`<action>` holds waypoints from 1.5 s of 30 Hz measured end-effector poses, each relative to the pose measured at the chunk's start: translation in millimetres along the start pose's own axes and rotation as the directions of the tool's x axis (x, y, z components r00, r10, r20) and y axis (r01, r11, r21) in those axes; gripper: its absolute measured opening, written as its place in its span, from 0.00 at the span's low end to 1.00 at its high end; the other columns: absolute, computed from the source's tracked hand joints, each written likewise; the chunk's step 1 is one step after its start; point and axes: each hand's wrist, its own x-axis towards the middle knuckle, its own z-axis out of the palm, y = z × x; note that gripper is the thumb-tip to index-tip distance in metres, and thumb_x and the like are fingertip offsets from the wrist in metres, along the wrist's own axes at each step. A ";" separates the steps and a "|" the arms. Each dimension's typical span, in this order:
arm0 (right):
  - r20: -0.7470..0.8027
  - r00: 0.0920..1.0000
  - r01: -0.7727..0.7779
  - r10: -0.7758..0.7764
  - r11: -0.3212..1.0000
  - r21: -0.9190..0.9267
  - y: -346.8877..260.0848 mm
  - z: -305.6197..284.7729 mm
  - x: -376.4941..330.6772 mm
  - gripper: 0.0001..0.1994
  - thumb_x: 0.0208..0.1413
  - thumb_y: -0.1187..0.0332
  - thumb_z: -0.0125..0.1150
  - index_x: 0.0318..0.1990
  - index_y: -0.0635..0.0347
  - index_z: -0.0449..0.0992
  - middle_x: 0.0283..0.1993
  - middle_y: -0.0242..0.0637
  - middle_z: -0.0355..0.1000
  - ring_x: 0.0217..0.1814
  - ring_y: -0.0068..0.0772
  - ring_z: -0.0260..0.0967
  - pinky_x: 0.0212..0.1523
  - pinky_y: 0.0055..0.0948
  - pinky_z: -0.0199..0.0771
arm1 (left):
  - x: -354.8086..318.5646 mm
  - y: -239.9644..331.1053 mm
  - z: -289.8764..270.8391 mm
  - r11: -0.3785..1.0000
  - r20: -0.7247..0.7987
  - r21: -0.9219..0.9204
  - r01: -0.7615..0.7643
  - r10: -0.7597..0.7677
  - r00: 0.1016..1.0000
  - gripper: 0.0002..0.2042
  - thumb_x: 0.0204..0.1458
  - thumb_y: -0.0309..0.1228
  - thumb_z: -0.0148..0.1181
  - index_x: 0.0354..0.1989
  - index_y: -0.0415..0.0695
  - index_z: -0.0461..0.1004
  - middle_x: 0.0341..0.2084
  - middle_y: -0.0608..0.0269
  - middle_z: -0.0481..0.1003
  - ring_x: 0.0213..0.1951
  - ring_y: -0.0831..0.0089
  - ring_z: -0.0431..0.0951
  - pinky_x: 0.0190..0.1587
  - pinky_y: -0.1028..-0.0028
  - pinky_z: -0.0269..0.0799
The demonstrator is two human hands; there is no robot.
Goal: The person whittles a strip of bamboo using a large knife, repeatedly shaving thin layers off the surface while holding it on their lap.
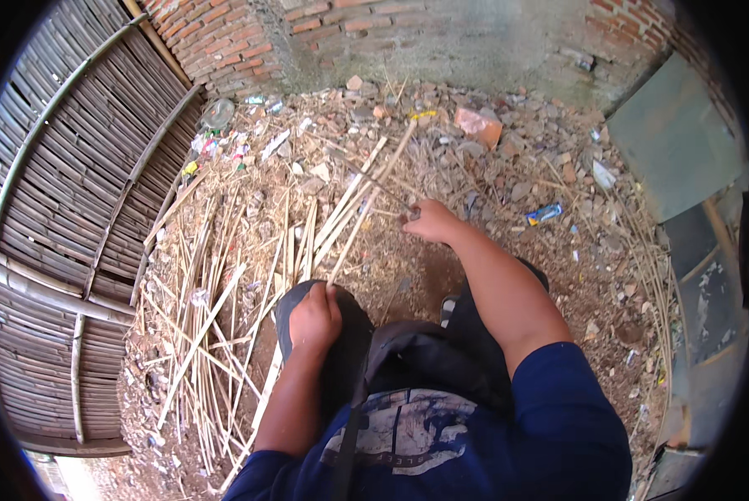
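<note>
My left hand [312, 317] rests closed on my left knee, gripping the lower end of a long pale bamboo strip [366, 213]. The strip slants up and away to the right, its far end over the rubble. Out in front of my right knee, my right hand [434, 222] is closed around the dark handle of a long, thin, knife-like blade [373, 179]. The blade points away to the left and crosses the strip. Its exact shape is hard to make out. Beyond it, several split bamboo strips [341, 219] lie on the ground.
Many loose bamboo strips [211, 334] are strewn at the left, beside a bamboo slat wall [53, 167]. Rubble and litter cover the far ground, with a broken brick [479, 127] and a blue wrapper [544, 215]. A brick wall [441, 50] stands behind; grey panels [675, 138] lean right.
</note>
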 end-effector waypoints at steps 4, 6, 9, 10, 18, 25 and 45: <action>0.138 0.989 0.096 -0.062 0.962 -0.257 -29.2 -7.2 -21.5 0.19 0.45 0.61 0.66 0.44 0.61 0.82 0.38 0.51 0.79 0.43 0.49 0.78 0.48 0.41 0.78 | 2.4 1.8 0.7 0.999 0.036 0.028 0.016 -0.017 0.999 0.12 0.65 0.41 0.48 0.38 0.44 0.70 0.29 0.44 0.79 0.32 0.41 0.80 0.35 0.45 0.74; 0.285 0.948 0.251 -0.140 0.879 -0.405 -58.0 6.6 -46.4 0.19 0.47 0.64 0.62 0.47 0.61 0.80 0.41 0.51 0.79 0.43 0.46 0.79 0.49 0.42 0.78 | 0.4 0.0 1.2 0.999 0.037 0.052 -0.011 0.009 0.999 0.12 0.65 0.40 0.48 0.38 0.44 0.69 0.29 0.44 0.79 0.31 0.42 0.80 0.35 0.45 0.75; 0.392 0.912 0.273 -0.118 0.889 -0.367 -69.7 1.0 -48.9 0.17 0.47 0.64 0.61 0.44 0.61 0.81 0.40 0.52 0.79 0.42 0.49 0.78 0.48 0.41 0.77 | -4.9 -0.9 -6.8 0.998 0.050 0.054 -0.035 0.033 0.998 0.12 0.65 0.40 0.48 0.38 0.44 0.69 0.30 0.44 0.79 0.32 0.42 0.80 0.36 0.46 0.75; 0.286 0.957 0.149 -0.058 0.939 -0.310 -51.4 0.9 -39.6 0.17 0.47 0.63 0.61 0.44 0.62 0.81 0.39 0.53 0.79 0.43 0.49 0.78 0.48 0.41 0.77 | -5.8 -0.4 -3.9 0.999 0.067 0.041 -0.026 0.023 0.997 0.12 0.65 0.41 0.48 0.38 0.44 0.69 0.30 0.44 0.79 0.32 0.42 0.80 0.36 0.46 0.75; 0.206 0.978 0.085 -0.020 0.946 -0.314 -33.1 2.9 -26.1 0.20 0.45 0.62 0.62 0.46 0.61 0.81 0.46 0.53 0.79 0.49 0.52 0.77 0.51 0.42 0.78 | 0.6 1.8 -1.1 0.999 0.085 0.034 0.000 -0.003 0.996 0.13 0.65 0.42 0.48 0.38 0.45 0.70 0.31 0.45 0.79 0.34 0.42 0.80 0.38 0.46 0.75; 0.164 0.982 0.143 -0.099 0.948 -0.284 -26.6 -12.2 -27.4 0.18 0.45 0.60 0.65 0.42 0.60 0.80 0.42 0.49 0.79 0.49 0.52 0.76 0.52 0.43 0.77 | -2.0 4.2 -10.2 0.999 0.064 -0.016 -0.044 0.045 0.997 0.14 0.65 0.43 0.47 0.39 0.45 0.70 0.33 0.46 0.80 0.35 0.43 0.80 0.38 0.47 0.75; 0.008 0.928 0.311 -0.372 0.764 -0.565 -60.9 -57.1 -57.3 0.13 0.46 0.55 0.70 0.35 0.48 0.80 0.30 0.41 0.77 0.37 0.48 0.78 0.39 0.47 0.76 | -2.3 8.2 -14.1 0.987 -0.027 -0.125 0.097 -0.101 0.995 0.13 0.64 0.41 0.50 0.42 0.43 0.73 0.33 0.39 0.79 0.39 0.38 0.78 0.43 0.45 0.71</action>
